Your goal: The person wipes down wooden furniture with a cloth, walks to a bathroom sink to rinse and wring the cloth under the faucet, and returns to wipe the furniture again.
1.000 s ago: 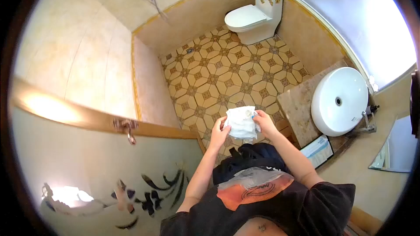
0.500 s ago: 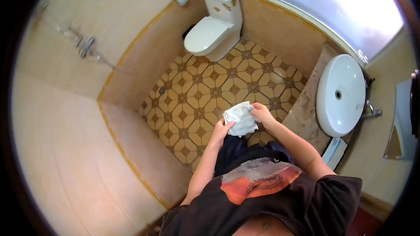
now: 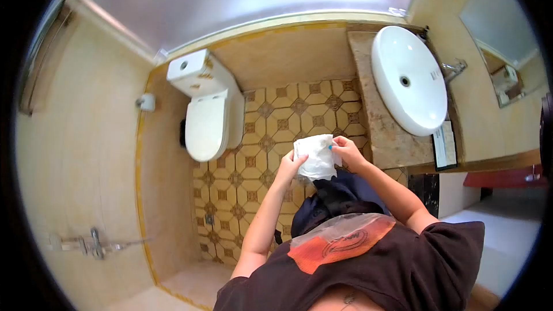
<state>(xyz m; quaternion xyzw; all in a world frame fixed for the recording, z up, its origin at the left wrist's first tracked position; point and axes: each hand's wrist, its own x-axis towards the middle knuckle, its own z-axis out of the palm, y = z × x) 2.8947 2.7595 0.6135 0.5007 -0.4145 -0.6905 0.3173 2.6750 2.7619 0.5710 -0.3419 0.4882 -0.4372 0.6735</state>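
Note:
In front of my waist I hold a soft white packet (image 3: 317,156), squarish and wrinkled, that looks like a pack of tissues. My left hand (image 3: 292,165) grips its left edge with the thumb on top. On the opposite side, my right hand (image 3: 348,151) pinches the upper right corner, where a small blue spot shows by the fingertips. The fingers under the packet are hidden.
A white toilet (image 3: 207,121) with its lid down stands at the left. On a stone counter (image 3: 368,89) at the right sit an oval washbasin (image 3: 389,75) and a flat box (image 3: 444,147). The floor (image 3: 282,124) is patterned tile. A shower mixer (image 3: 96,245) is on the left wall.
My view has turned to the right, so the toilet and basin appear shifted left, and a doorway area now shows at the lower right. Both hands still hold the white packet.

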